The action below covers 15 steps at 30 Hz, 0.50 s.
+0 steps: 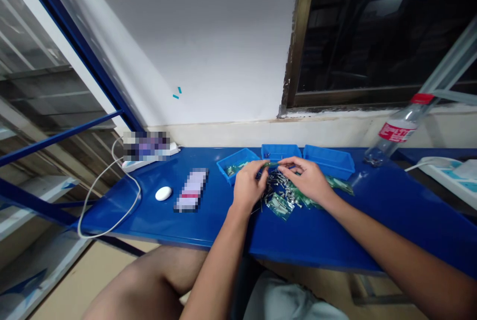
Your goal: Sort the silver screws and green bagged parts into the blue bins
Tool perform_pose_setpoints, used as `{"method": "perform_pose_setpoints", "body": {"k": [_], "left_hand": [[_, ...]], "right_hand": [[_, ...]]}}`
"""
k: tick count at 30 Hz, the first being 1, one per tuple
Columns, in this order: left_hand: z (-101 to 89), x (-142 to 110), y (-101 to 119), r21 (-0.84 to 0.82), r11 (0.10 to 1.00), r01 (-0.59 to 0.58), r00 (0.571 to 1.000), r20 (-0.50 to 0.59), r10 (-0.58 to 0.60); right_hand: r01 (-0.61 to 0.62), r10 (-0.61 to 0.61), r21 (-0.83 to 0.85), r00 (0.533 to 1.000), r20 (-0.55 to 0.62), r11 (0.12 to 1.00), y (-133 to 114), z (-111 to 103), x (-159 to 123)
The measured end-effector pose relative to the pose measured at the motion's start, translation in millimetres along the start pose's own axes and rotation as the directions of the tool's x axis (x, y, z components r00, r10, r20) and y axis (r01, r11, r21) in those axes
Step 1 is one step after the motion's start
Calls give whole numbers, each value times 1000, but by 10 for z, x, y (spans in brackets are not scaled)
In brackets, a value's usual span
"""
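My left hand (250, 182) and my right hand (306, 177) come close together over the work surface, fingertips pinched. Between them stretches a small green plastic bag (274, 165), gripped at each end; what it contains is too small to tell. Loose screws (286, 190) lie heaped below my hands, partly hidden by them. A clear greenish bag (280, 205) with pieces inside rests at the near edge of the heap. More green bags (341, 185) are spread beside and under my right wrist.
Behind my hands stand a left blue bin (222, 163) with small bags, a middle blue bin (279, 149) and a right blue bin (331, 162). A plastic bottle (397, 131) stands right. On the blue table (156, 223) lie a white oval object (163, 193), a blurred phone-shaped item (191, 190) and a cable (122, 218).
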<state>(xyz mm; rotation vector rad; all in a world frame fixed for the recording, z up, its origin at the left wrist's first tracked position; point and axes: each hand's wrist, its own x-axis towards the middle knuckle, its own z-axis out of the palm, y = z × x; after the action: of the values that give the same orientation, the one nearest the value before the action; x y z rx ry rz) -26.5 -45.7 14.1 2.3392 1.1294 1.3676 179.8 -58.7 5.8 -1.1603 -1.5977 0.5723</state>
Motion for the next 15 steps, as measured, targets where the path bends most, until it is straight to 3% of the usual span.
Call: {"method": "perform_pose_setpoints", "body": {"k": [3, 8, 15], "left_hand": [[-70, -2, -64, 222, 975, 8, 995, -100, 15], [-121, -34, -148, 488, 852, 189, 976, -190, -107], [-79, -74, -158, 426, 868, 255, 962, -203, -183]], "right_hand": [[-5, 5, -25, 1000, 4, 1000, 0, -7, 0], [44, -37, -130, 998, 55, 991, -57, -25, -14], [159, -119, -235, 977, 175, 959, -106, -25, -39]]}}
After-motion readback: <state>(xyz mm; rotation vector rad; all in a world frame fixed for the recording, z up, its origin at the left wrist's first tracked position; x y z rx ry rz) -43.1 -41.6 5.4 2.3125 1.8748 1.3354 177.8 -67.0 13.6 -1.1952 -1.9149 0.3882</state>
